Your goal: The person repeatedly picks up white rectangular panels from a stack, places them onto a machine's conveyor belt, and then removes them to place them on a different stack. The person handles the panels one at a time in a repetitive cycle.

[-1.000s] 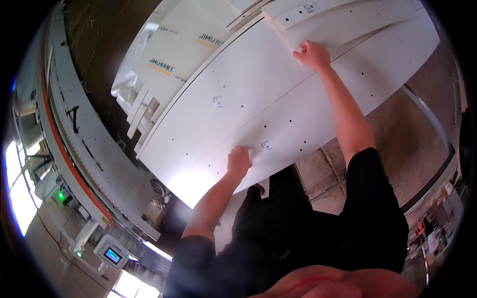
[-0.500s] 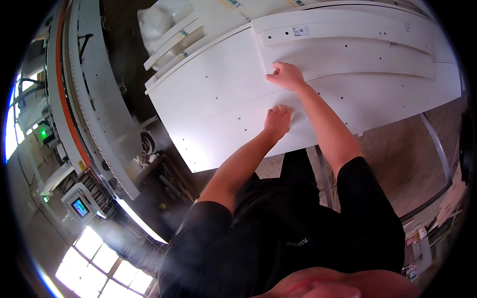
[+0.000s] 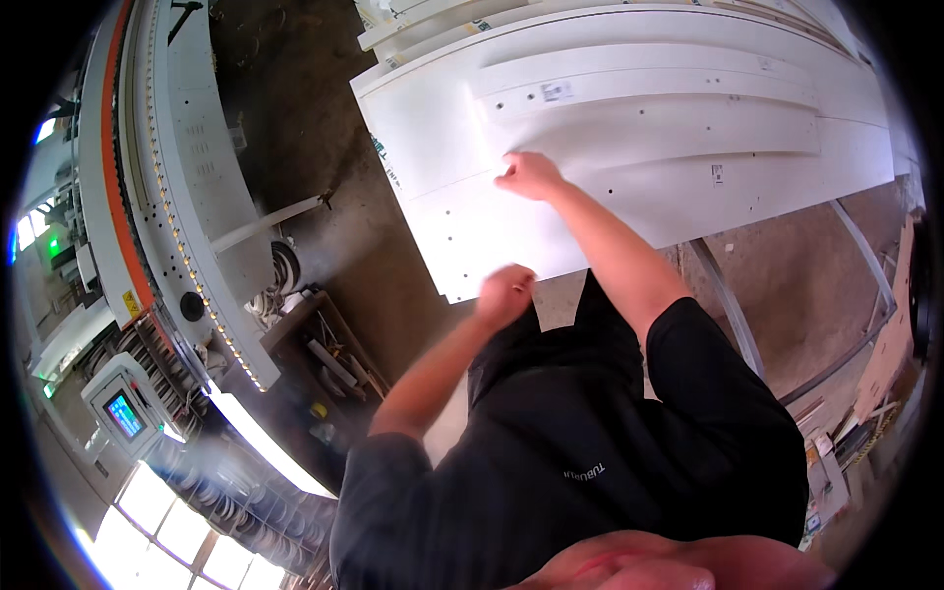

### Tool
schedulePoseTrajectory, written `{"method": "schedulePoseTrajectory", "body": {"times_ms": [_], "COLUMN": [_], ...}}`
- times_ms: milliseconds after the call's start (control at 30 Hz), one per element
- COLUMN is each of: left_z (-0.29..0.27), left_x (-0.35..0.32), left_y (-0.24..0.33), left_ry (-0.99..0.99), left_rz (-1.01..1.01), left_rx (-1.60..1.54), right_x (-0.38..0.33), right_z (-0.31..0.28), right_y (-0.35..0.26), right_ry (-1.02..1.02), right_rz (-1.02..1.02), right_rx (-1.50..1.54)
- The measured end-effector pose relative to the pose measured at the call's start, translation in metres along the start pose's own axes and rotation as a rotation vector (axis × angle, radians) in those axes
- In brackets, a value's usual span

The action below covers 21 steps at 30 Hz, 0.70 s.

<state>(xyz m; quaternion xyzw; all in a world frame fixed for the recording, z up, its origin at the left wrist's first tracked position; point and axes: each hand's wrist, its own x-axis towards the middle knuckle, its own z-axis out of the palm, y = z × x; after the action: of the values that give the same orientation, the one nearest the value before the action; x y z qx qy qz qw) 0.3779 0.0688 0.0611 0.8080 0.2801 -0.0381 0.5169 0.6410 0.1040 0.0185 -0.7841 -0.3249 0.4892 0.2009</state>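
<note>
Moved: I see the left hand (image 3: 508, 294) has come back from the middle of the white boards to their near edge, and in my view the boards sit higher and more to the right.
Big white board (image 3: 423, 143): it lies flat at 1 o'clock from the middle of my view, with small dark holes and a thin line across it.
Narrow white board (image 3: 654, 79): it lies on top, toward 1 o'clock, with a pale sticker (image 3: 557, 90) near its left end.
Right hand (image 3: 531, 176): at 1 o'clock, over the big board, fingers curled in. I can't tell if it touches or holds anything.
Left hand: close to the middle, fingers curled, a bit blurry. I can't tell if it touches the edge.
Shirt (image 3: 551, 462): black, at 5 o'clock.
Long machine (image 3: 202, 167): at 10 o'clock, with an orange stripe (image 3: 120, 211).
Screen (image 3: 125, 415): lit up, at 8 o'clock.
Window (image 3: 147, 497): bright, between 7 and 8 o'clock.
Metal bar (image 3: 729, 305): at 3 o'clock, low by the floor.
</note>
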Motion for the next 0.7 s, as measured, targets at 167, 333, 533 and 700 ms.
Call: {"method": "schedulePoseTrajectory", "body": {"times_ms": [167,333,533,700], "left_z": [-0.141,-0.209,-0.215,-0.179], "left_x": [0.068,0.150,0.150,0.095], "left_y": [-0.058,-0.051,-0.073,-0.067], "left_ry": [0.272,-0.010,-0.292,-0.304], "left_rz": [0.138,0.081,0.093,0.119], "left_rx": [0.391,0.960,0.964,1.096], "right_x": [-0.032,-0.123,-0.257,-0.330], "right_z": [0.107,0.139,0.149,0.179], "right_y": [-0.019,0.008,0.113,0.124], "right_ry": [-0.003,0.002,0.174,0.292], "right_rz": [-0.302,-0.214,0.134,0.321], "right_rx": [-0.019,-0.020,0.069,0.145]}}
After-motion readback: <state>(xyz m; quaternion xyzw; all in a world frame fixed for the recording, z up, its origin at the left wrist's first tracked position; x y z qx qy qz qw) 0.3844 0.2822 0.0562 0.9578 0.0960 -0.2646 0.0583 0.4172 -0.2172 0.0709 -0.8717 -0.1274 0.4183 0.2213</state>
